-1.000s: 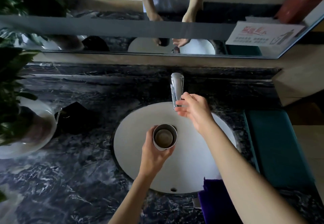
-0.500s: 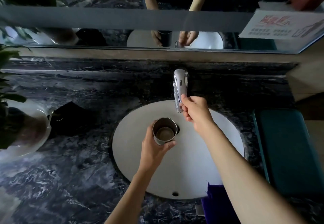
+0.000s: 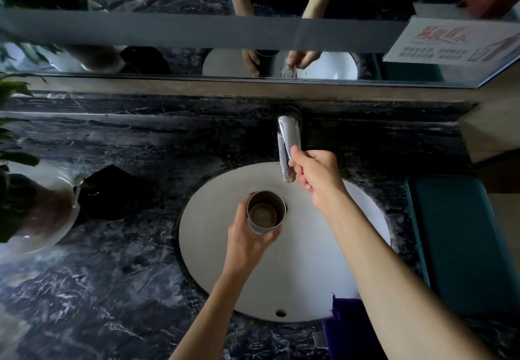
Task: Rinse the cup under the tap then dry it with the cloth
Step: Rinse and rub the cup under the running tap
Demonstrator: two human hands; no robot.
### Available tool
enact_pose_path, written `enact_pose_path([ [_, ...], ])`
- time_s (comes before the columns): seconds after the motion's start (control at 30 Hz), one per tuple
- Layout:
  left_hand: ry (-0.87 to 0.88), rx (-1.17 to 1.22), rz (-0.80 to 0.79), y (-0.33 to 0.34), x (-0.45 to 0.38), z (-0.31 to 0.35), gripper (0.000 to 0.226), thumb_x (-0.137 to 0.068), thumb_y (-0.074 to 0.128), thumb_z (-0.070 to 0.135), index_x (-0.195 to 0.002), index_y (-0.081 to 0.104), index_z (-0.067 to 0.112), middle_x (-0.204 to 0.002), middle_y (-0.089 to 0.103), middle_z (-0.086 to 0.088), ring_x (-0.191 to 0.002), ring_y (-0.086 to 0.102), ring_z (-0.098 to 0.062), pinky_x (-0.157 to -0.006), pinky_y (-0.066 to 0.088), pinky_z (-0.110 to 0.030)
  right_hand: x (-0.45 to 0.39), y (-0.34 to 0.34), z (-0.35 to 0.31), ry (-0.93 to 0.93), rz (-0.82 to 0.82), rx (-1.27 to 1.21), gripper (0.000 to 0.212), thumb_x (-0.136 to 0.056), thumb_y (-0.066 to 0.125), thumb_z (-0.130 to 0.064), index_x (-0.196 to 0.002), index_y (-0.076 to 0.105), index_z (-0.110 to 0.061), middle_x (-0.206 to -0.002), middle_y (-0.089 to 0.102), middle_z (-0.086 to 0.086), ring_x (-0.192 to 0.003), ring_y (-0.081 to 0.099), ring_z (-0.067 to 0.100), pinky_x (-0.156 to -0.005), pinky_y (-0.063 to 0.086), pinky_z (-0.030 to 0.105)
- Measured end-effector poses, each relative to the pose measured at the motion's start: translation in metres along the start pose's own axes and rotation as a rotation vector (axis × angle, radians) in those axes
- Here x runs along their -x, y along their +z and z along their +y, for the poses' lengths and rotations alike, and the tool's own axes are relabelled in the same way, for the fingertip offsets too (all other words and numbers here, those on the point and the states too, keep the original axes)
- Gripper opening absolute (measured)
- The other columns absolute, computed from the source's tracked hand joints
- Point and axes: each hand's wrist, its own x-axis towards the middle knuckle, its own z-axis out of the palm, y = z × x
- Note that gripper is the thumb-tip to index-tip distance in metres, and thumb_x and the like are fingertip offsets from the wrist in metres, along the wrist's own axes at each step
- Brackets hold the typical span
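My left hand [image 3: 247, 240] grips a metal cup [image 3: 266, 212] upright over the white sink basin [image 3: 323, 275], a little left of and nearer than the tap's tip. The cup's mouth faces up and its inside looks dark. My right hand [image 3: 316, 172] is closed around the front end of the chrome tap [image 3: 287, 140], thumb on top. No water stream is visible. A purple cloth [image 3: 349, 328] lies at the basin's near right edge, partly hidden under my right forearm.
The dark marble counter [image 3: 112, 275] surrounds the basin. A white plant pot [image 3: 42, 213] and a black object [image 3: 112, 190] stand at the left. A teal tray [image 3: 461, 241] lies at the right. A mirror [image 3: 253, 36] runs along the back wall.
My left hand has carried the cup a little further from me toward the tap. My right hand's fingers have closed tighter on the tap's end.
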Motion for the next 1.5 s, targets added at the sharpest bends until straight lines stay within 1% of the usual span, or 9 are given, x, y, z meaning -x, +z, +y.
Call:
enact_pose_path([
  [0.57,-0.04,-0.013,0.017,0.002,-0.004,-0.005,0.074,-0.074,0.091,0.021,-0.124,0.047,0.055,-0.125,0.066,0.021,-0.115,0.06,0.01,-0.089,0.044,-0.004,0.003,0.0,-0.019,0.032,-0.031,-0.062,0.037,-0.1,0.064,-0.027,-0.071,0.063,-0.005,-0.05,0.048,-0.003,-0.035,0.036,0.005,-0.034,0.022,0.016],
  [0.73,-0.037,-0.017,0.03,0.008,-0.013,-0.013,0.07,-0.068,0.086,0.033,-0.128,0.053,0.042,-0.127,0.067,0.012,-0.12,0.062,-0.015,-0.099,0.053,-0.037,0.006,-0.012,0.005,-0.095,0.092,-0.084,0.035,-0.105,0.05,-0.024,-0.077,0.062,-0.005,-0.049,0.047,0.0,-0.038,0.039,0.012,-0.037,0.026,0.021],
  [0.83,-0.079,0.026,0.058,0.016,-0.024,-0.014,0.068,-0.066,0.086,0.026,-0.12,0.052,0.052,-0.122,0.068,0.01,-0.115,0.065,-0.014,-0.097,0.056,-0.044,0.011,-0.028,0.048,-0.037,0.217,-0.072,0.025,-0.1,0.053,-0.01,-0.076,0.059,-0.01,-0.05,0.049,-0.001,-0.044,0.04,0.017,-0.043,0.03,0.025],
  [0.93,-0.084,0.071,0.059,0.026,-0.038,-0.016,0.068,-0.063,0.083,0.023,-0.114,0.054,0.056,-0.117,0.067,0.014,-0.111,0.066,-0.014,-0.096,0.057,-0.047,0.011,-0.032,0.086,0.125,0.152,-0.028,0.016,-0.098,0.053,-0.004,-0.089,0.065,-0.01,-0.072,0.064,0.008,-0.057,0.057,0.02,-0.053,0.044,0.027],
  [1.03,-0.103,0.128,0.014,0.039,-0.049,-0.012,0.063,-0.062,0.082,0.024,-0.116,0.057,0.046,-0.118,0.07,0.007,-0.11,0.068,-0.014,-0.096,0.058,-0.05,0.004,-0.029,0.104,0.257,0.053,-0.09,0.018,-0.101,0.052,-0.012,-0.105,0.069,-0.013,-0.101,0.074,0.009,-0.086,0.07,0.027,-0.075,0.052,0.036],
  [1.1,-0.106,0.153,-0.026,0.046,-0.055,-0.014,0.064,-0.066,0.084,0.017,-0.121,0.058,0.039,-0.119,0.072,0.005,-0.112,0.069,-0.015,-0.095,0.058,-0.054,-0.002,-0.024,0.108,0.293,0.006,-0.153,0.021,-0.101,0.053,-0.018,-0.112,0.07,-0.016,-0.108,0.076,0.005,-0.098,0.071,0.028,-0.084,0.051,0.04],
  [1.27,-0.158,0.18,-0.083,0.056,-0.068,-0.024,0.067,-0.071,0.087,0.014,-0.126,0.058,0.038,-0.12,0.073,0.006,-0.113,0.071,-0.025,-0.094,0.058,-0.06,-0.01,-0.028,0.115,0.325,0.069,-0.203,0.021,-0.102,0.053,-0.021,-0.113,0.071,-0.02,-0.12,0.072,0.002,-0.11,0.069,0.029,-0.089,0.05,0.042],
  [1.4,-0.163,0.191,-0.008,0.054,-0.071,-0.03,0.065,-0.068,0.085,0.013,-0.125,0.06,0.032,-0.118,0.074,0.004,-0.112,0.069,-0.017,-0.099,0.058,-0.044,-0.01,-0.041,0.128,0.345,0.105,-0.189,0.02,-0.102,0.053,-0.019,-0.11,0.072,-0.021,-0.126,0.07,0.007,-0.115,0.068,0.033,-0.091,0.052,0.043],
  [1.5,-0.153,0.144,-0.126,0.055,-0.069,-0.036,0.07,-0.07,0.089,0.013,-0.13,0.058,0.032,-0.123,0.073,0.004,-0.117,0.069,-0.017,-0.102,0.056,-0.05,-0.009,-0.043,0.131,0.361,0.099,-0.188,0.02,-0.102,0.054,-0.018,-0.113,0.071,-0.017,-0.124,0.071,0.009,-0.116,0.068,0.034,-0.09,0.052,0.042],
])
